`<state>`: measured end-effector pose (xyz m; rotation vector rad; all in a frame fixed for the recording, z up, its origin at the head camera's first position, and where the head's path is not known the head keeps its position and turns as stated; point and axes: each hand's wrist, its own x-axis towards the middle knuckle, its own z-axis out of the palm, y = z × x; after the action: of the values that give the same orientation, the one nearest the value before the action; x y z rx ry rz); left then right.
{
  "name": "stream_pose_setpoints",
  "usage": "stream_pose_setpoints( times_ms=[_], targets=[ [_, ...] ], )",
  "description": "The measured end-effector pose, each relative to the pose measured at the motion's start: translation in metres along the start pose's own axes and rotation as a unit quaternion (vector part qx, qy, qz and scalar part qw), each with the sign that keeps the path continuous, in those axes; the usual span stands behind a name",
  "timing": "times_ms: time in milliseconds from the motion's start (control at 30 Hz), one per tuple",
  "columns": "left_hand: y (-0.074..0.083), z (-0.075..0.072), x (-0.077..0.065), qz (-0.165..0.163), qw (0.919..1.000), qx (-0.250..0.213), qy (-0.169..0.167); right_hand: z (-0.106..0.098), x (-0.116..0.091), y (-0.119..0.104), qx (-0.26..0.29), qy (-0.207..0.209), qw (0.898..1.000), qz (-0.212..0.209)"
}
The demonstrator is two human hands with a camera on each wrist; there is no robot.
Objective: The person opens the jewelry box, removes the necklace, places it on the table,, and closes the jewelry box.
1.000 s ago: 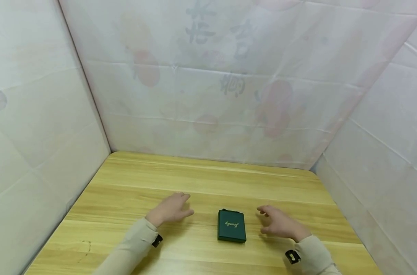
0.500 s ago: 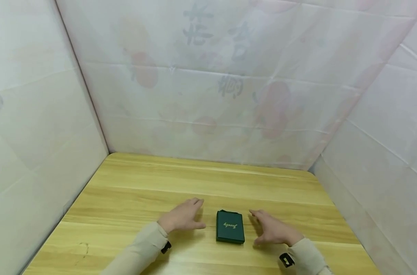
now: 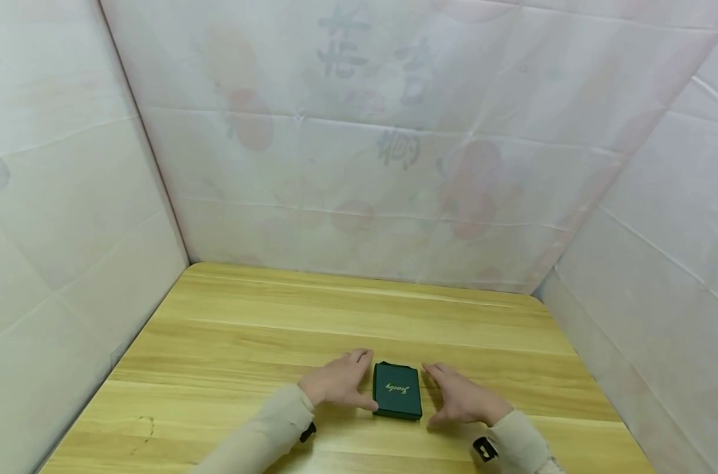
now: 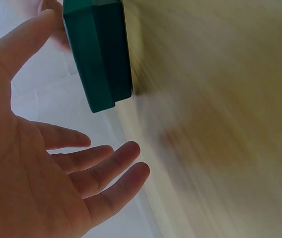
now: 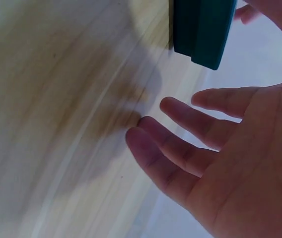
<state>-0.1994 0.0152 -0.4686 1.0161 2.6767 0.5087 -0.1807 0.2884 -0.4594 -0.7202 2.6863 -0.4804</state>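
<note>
A dark green jewelry box (image 3: 397, 391) with gold lettering on its lid lies flat on the wooden table, a small dark ribbon tab at its far edge. My left hand (image 3: 339, 382) is at the box's left side, fingers spread and thumb by the near left corner; whether the thumb touches it I cannot tell. On the other side, my right hand (image 3: 462, 397) stands a small gap away from the box, its fingers loosely extended. In the left wrist view the box (image 4: 96, 54) shows its stepped lid edge above the fingers. The right wrist view shows the box (image 5: 204, 29) beyond relaxed fingers.
The yellow wood-grain table (image 3: 264, 303) reaches back to a pale printed cloth wall (image 3: 359, 171). More cloth walls stand at the left (image 3: 68, 217) and right (image 3: 661, 230). A dark strap piece (image 3: 485, 449) sits at the right wrist.
Both hands have moved inward toward the box, the left one farther to the right and the right one slightly left. The box has stayed in place.
</note>
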Motion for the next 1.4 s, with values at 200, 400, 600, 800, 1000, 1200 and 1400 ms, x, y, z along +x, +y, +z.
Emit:
stream_pose_setpoints(
  times_ms=[200,400,600,800,1000,1200,1400],
  targets=[
    [0.006,0.001,0.002,-0.001,0.9999,-0.014,-0.005,0.004,0.002,-0.002,-0.008,0.007,1.0,-0.002],
    [0.008,0.005,0.006,0.013,0.9998,-0.012,-0.012,0.007,0.006,-0.002,-0.004,0.007,1.0,-0.002],
    [0.011,0.005,0.008,0.021,0.9994,-0.009,-0.027,0.009,0.008,-0.004,0.0,0.021,1.0,-0.013],
    [0.011,0.007,0.009,0.025,0.9991,-0.018,-0.028,0.012,0.01,-0.005,0.012,0.032,0.999,-0.033],
    [0.013,0.009,0.009,0.024,0.9994,-0.019,-0.014,0.012,0.011,-0.006,0.019,0.027,0.999,-0.028],
    [0.014,0.012,0.013,0.02,0.9997,-0.001,-0.013,0.012,0.01,-0.005,0.028,0.026,0.999,-0.031],
    [0.016,0.013,0.012,0.021,0.9997,0.009,-0.012,0.012,0.011,-0.004,0.013,0.028,0.999,-0.043]
  ],
)
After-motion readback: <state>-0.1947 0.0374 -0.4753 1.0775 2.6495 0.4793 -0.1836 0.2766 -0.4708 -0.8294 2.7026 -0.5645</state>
